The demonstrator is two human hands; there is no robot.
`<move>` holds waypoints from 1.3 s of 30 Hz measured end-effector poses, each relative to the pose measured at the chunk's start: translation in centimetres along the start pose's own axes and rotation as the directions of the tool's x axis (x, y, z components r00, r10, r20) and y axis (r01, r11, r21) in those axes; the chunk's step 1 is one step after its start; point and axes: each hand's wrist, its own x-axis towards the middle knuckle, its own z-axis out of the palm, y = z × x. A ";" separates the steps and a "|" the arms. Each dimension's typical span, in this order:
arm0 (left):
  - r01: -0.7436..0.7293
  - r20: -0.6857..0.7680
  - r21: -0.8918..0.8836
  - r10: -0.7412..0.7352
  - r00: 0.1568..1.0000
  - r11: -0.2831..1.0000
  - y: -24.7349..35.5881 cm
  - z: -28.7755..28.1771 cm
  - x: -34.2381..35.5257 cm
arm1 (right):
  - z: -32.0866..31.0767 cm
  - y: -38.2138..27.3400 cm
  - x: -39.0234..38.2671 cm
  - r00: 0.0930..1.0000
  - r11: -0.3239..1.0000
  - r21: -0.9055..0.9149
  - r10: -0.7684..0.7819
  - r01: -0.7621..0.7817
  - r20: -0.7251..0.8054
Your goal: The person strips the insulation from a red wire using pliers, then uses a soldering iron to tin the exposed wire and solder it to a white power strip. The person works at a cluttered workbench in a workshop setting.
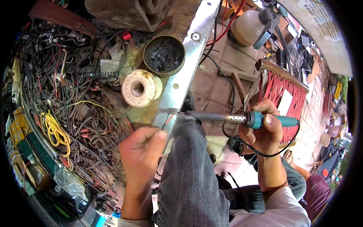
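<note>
My right hand (264, 132) grips a soldering iron (242, 118) by its teal handle, and the metal shaft points left. The iron's tip meets thin red and black wires (169, 119) at the lower end of a long metal strip (185, 68). My left hand (143, 151) pinches those wires at the strip's edge, thumb on top. My knee in grey trousers (189, 166) lies between the two hands, under the iron. A pale solder spool (138, 88) and a round tin of dark paste (163, 55) sit just beyond my left hand.
A heap of tangled wires and a yellow coil (56, 130) covers the bench at left. A beige spray bottle (251, 24) stands at the top right. A red slatted piece (283, 98) lies behind my right hand. The iron's black cord (242, 145) loops under my right hand.
</note>
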 end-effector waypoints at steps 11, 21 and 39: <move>-0.040 0.052 0.017 0.039 0.998 0.999 -0.2 -0.5 -0.1 | -0.2 0.1 0.0 1.000 1.000 -0.022 -0.008 0.008 -0.005; -0.035 0.059 0.016 0.034 0.998 0.999 -0.1 -0.4 -0.1 | -0.3 0.3 0.1 1.000 1.000 0.006 0.004 -0.004 0.019; -0.019 0.013 0.049 0.019 1.000 0.999 0.3 0.1 0.0 | -0.3 0.3 0.1 0.999 1.000 0.008 0.001 -0.001 0.046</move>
